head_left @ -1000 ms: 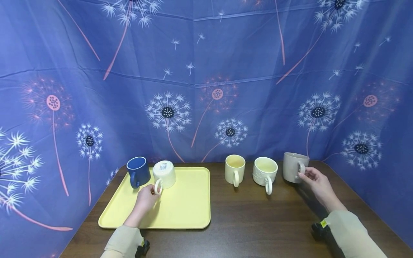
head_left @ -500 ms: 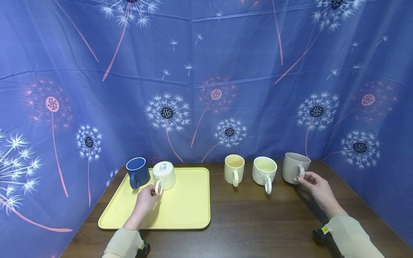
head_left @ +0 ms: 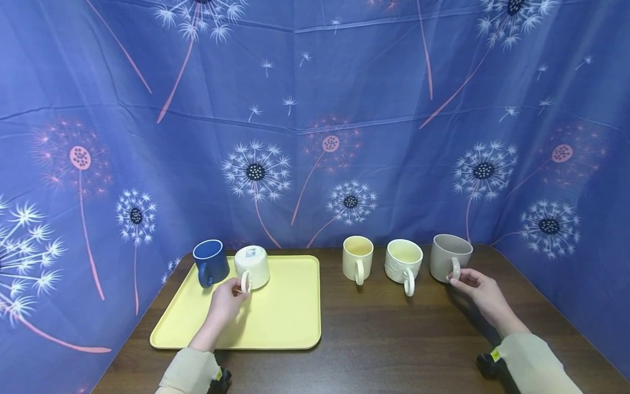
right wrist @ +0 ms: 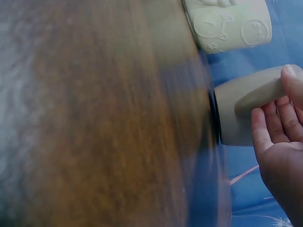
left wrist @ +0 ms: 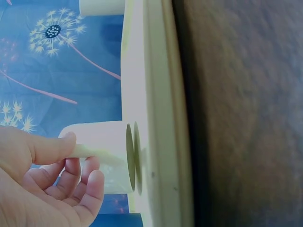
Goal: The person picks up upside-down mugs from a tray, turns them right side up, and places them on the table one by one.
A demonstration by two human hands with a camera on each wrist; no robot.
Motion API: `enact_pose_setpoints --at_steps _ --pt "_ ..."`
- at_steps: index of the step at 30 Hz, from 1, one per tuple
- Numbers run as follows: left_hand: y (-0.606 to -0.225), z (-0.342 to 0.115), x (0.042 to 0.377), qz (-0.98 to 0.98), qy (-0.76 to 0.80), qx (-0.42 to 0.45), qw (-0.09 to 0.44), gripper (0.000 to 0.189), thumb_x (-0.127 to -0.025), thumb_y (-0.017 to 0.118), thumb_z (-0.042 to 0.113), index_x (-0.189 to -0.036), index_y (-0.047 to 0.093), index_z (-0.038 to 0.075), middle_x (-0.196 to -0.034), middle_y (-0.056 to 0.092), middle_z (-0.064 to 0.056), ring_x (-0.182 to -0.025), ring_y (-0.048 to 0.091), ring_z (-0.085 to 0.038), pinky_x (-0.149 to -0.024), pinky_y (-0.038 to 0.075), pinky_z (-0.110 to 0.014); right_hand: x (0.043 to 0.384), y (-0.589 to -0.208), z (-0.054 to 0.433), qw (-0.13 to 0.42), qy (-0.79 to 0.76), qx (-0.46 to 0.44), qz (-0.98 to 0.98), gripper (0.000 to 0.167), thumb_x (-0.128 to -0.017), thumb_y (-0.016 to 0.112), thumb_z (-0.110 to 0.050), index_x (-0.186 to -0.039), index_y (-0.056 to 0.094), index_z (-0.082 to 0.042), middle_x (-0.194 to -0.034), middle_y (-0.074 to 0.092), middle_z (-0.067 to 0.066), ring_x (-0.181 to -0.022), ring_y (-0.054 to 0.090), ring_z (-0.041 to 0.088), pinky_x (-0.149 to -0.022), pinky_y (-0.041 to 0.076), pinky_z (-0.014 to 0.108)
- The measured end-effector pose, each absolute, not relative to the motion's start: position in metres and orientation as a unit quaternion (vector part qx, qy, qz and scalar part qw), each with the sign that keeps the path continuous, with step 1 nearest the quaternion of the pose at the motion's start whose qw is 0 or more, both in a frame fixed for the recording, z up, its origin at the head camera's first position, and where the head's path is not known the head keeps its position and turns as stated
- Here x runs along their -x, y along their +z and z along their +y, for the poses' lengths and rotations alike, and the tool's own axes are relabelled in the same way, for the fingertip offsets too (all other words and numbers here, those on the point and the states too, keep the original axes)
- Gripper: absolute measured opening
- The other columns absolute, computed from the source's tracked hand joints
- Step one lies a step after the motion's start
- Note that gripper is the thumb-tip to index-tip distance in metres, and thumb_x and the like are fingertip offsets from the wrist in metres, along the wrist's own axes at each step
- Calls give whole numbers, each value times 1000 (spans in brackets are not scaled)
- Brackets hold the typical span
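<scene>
My left hand [head_left: 226, 302] pinches the handle of a white mug [head_left: 253, 269], thumb on one side and fingers on the other. That mug is upside down, its labelled base facing up, and its rim is right at the yellow tray [head_left: 287, 312]. A dark blue mug [head_left: 213, 261] stands upright beside it at the tray's back left corner. Over at the right, my right hand [head_left: 484, 296] holds a grey mug [head_left: 444, 262] by its handle [right wrist: 260, 96]. The grey mug is upright at the back of the table, its handle pointing towards me.
Two more upright mugs stand between the tray and the grey mug: a plain cream one [head_left: 355, 266] and a white one with raised figures [head_left: 400, 265]. The brown wooden table [head_left: 379, 345] backs onto a blue dandelion-print cloth [head_left: 315, 82].
The grey mug has gone from slightly tilted to upright, and its handle has swung towards me with my right hand. The white mug has shifted slightly right with my left hand.
</scene>
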State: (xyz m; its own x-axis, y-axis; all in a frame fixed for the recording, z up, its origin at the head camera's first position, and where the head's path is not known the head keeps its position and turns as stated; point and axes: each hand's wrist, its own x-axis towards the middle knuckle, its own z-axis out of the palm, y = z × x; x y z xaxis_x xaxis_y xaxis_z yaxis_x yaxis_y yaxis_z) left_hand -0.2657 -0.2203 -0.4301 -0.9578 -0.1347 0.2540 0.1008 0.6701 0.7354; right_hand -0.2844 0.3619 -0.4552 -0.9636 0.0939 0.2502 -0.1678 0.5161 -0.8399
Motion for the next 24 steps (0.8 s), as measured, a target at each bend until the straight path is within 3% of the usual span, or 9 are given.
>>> enact_pose_setpoints --at_steps 9,16,24 --pt "-425 -217 267 -902 -403 -6 155 10 -78 70 0 -86 64 0 -73 58 -4 -71 49 -15 -67 39 -29 280 -461 369 95 488 -2 -867 47 -88 66 -32 -116 59 4 -103 71 -4 -88 54 -13 -74 41 12" --pt "-421 -216 267 -897 -407 11 172 11 -77 70 1 -88 67 -2 -74 62 -5 -73 54 -16 -70 43 -31 279 -454 369 81 472 18 -877 52 -86 67 -37 -118 59 3 -97 69 -13 -87 51 -13 -79 39 22" --pt "-420 -216 266 -892 -414 25 181 10 -77 72 0 -86 68 -3 -74 65 -6 -72 58 -15 -70 46 -31 272 -447 361 134 387 21 -912 44 -84 71 -33 -110 63 2 -102 68 13 -80 44 -17 -73 39 25"
